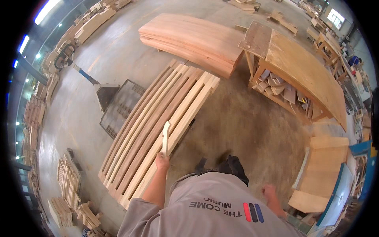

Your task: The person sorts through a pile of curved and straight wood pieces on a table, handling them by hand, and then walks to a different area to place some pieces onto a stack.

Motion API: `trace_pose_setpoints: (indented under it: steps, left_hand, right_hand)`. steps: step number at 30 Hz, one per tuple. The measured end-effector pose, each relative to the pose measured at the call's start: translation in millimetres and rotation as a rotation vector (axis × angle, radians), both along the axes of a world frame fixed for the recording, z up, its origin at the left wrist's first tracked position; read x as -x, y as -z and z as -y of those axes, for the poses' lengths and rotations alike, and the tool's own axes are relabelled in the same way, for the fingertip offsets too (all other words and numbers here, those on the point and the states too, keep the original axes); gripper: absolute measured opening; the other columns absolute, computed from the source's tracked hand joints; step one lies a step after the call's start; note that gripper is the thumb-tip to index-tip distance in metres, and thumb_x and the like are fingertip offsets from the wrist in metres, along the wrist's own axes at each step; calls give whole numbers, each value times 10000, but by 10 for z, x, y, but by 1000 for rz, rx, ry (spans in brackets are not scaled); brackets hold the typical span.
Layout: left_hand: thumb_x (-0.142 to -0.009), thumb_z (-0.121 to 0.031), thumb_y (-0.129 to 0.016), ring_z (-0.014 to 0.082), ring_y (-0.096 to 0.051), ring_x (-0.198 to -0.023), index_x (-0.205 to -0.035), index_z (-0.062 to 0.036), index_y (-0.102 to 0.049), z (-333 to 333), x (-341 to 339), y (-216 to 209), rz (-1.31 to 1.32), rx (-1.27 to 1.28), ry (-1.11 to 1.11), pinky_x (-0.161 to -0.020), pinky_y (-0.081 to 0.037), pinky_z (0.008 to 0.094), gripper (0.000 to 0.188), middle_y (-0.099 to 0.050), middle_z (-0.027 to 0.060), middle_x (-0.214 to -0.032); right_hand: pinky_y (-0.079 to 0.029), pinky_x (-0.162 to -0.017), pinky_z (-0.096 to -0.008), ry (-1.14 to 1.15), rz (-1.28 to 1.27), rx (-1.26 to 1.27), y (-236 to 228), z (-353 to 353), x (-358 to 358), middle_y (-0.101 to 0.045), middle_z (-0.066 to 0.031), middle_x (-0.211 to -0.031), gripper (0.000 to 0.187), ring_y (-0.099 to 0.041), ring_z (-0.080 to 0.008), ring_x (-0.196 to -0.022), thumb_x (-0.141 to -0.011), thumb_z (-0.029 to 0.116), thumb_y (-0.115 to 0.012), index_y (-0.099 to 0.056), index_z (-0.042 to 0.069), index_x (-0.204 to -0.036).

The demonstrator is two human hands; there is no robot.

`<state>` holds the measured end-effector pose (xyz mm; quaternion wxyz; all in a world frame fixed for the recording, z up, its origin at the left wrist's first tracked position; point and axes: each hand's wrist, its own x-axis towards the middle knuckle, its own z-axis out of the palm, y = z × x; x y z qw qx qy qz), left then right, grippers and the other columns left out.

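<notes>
My left hand (162, 161) is closed round the lower end of a pale, slim wooden piece with a bent upper end (165, 136). I hold it upright over a stack of long wooden boards (158, 114), laid side by side in light and reddish-brown strips with gaps between some of them. To the right of my body hangs my right hand (269, 190), its fingers curled in and nothing visible in them. It is apart from every surface, nearest to a plywood-coloured panel structure.
A thick stack of reddish planks (193, 39) lies ahead. Right of it stands a wooden workbench (308, 67) with offcuts (276, 85) beneath. A pallet truck (108, 96) is left of the boards; plywood panels (321, 170) stand at my right. Smaller wood stacks (69, 177) lie at lower left.
</notes>
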<state>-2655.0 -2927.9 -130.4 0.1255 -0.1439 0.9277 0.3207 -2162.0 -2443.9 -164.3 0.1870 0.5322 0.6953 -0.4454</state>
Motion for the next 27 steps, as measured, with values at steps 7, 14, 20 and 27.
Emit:
trace_pose_setpoints:
  steps: [7,14,20,27]
  left_hand:
    - [-768,-173,-729,390,-639,-1034,-1105,-1,-620,-1085,659,158,140,114,-55,-912,-496,458,393,-667,239,-1050]
    - [-791,-143,-668,404,-618,-1067,-1136,-11,-620,-1955,1189,25,210,237,-126,-941,-484,469,372,-653,250,-1099]
    - [-803,-108,-671,383,-599,-1057,-1138,-53,-600,-2535,2262,-247,80,237,-162,-912,-485,470,346,-627,204,-1104]
    - [-817,-23,-593,409,-608,-1003,-1050,-47,-616,-2855,3656,454,24,288,-49,-863,-496,499,236,-632,209,-1068]
  right_hand:
    - [-518,-695,-411,-646,-124,-131,448,-1143,1490,-683,-146,-902,231,-664,-244,-831,-902,246,-572,-688,56,-962]
    - [-466,-710,-420,-499,-382,-270,-245,-3403,5209,-584,-151,-776,264,-533,-258,-721,-826,218,-675,-542,-9,-844]
    - [-394,-1057,-455,-792,-450,-605,-1268,-4077,8100,-545,-276,-1307,605,-503,-408,-1230,-828,293,-702,-524,-50,-1294]
    - [-257,-1175,-443,-918,34,-791,-1257,-4343,9696,-177,-299,-1565,1046,-232,-418,-1445,-758,443,-780,-226,-45,-1500]
